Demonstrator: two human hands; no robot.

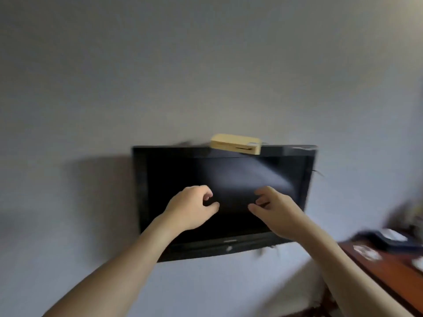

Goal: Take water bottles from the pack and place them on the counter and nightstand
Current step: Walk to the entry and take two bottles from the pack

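No water bottle and no pack shows in the head view. My left hand [191,208] and my right hand [273,210] are both raised in front of me, about a hand's width apart. Their fingers are loosely curled and hold nothing. Both hands appear against a dark wall-mounted television [160,179]. A reddish-brown wooden counter [389,274] reaches into the frame at the lower right, well to the right of my right forearm.
A small tan box [235,144] sits on the television's top edge. On the counter lie a dark tray [389,242] with a white object, a patterned round item [366,251] and blurred clutter at the far right. A plain pale wall fills the remainder.
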